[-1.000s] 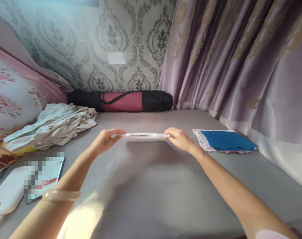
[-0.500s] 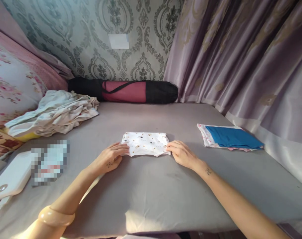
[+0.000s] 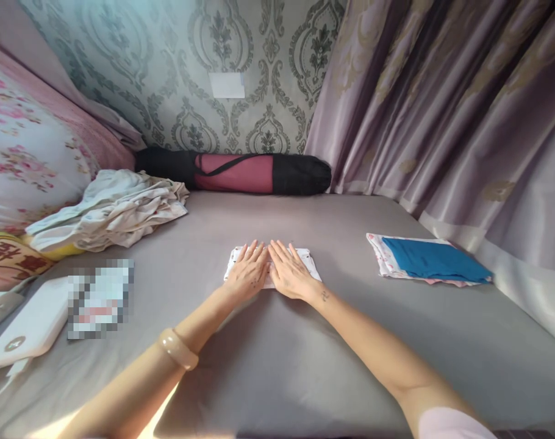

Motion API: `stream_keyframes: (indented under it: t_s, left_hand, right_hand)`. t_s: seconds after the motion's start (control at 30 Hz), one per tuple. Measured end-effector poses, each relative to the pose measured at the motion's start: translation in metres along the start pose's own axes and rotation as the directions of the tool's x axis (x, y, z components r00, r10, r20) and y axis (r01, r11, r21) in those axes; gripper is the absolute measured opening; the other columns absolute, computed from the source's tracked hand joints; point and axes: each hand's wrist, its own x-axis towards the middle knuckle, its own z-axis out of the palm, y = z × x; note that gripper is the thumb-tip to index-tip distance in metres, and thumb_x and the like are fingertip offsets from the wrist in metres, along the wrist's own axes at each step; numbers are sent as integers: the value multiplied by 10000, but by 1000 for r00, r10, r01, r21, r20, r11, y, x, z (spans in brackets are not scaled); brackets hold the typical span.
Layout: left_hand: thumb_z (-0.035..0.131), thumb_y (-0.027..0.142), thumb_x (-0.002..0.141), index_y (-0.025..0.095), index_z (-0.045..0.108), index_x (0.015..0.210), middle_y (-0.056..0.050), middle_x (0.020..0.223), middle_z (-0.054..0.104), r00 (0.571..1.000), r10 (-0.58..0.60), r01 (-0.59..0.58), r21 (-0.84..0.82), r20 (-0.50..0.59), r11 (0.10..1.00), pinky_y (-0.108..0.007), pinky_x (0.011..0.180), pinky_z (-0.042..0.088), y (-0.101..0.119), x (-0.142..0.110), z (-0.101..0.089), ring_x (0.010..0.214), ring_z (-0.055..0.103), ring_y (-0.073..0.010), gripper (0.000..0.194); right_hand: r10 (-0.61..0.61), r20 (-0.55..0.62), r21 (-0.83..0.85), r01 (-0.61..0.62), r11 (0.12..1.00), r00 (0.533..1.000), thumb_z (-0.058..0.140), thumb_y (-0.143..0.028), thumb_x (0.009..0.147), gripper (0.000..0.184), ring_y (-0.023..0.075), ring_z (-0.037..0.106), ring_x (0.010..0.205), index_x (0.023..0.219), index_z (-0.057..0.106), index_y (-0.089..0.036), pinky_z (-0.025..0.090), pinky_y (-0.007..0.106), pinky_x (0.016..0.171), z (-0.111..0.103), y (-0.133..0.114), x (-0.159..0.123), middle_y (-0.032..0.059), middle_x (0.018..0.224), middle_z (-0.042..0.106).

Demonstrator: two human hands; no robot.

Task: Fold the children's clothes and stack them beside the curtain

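Fingers extended, unclenched, both hands, left [image 3: 249, 268] and right [image 3: 290, 270], press flat on the folded white patterned cloth [image 3: 311, 263], upon the grey sheet [image 3: 268, 360] before patterned grey wallpaper [image 3: 172, 73].

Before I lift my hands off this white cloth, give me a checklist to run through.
1. Left hand flat on the white cloth: ok.
2. Right hand flat on it too: ok.
3. Cloth free of creases under your palms: cannot tell, your hands cover its middle.
4. Blue cloth lined up with the patterned cloth beneath it: not ok, their edges don't match.
5. White cloth apart from that stack: ok, the grey sheet shows between them.
6. Pale pile neatly folded: not ok, it's crumpled.
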Motion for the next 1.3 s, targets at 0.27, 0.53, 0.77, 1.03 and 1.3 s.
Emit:
stream_keyframes:
  t_s: [0.27,0.53,0.77,1.03,1.3]
  left_hand:
    - [231,369,1005,106,371,1458,-140,1520,368,997,-18,16,25,70,1000,-462,1171,220,-8,4,23,1429,285,-269,542]
    - [210,381,1006,121,380,1457,-137,1523,358,996,-22,18,42,86,999,-474,1163,225,-9,5,24,1429,284,-270,547]
    - [222,391,1000,133,374,1460,-140,1508,390,998,-16,14,33,56,999,-494,1164,210,-14,7,18,1433,278,-268,549]
    - [190,423,1000,123,375,1458,-133,1515,378,993,-86,84,30,79,996,-480,1165,205,-23,2,24,1423,298,-272,578]
    - [207,410,996,131,392,1449,-150,1498,402,992,-77,75,15,100,997,-507,1149,235,-21,5,19,1414,317,-287,564]
  right_hand:
    - [18,11,-3,-17,1000,1000,304,-242,922,611,256,199,1453,1473,297,21,134,430,1203,25,8,3,174,1553,266]
    - [26,26,20,-26,999,999,312,-244,923,603,256,206,1451,1470,312,9,141,440,1200,23,7,4,178,1547,278]
    - [65,69,44,-68,997,995,297,-243,922,610,245,184,1458,1482,290,0,136,443,1200,11,11,5,170,1561,242]
    - [100,25,7,-100,995,995,286,-263,944,587,252,212,1450,1473,324,-11,136,431,1199,22,22,-2,157,1549,289]
    - [99,61,22,-101,995,993,290,-274,945,591,256,202,1453,1472,322,-6,142,437,1196,19,22,0,164,1549,286]
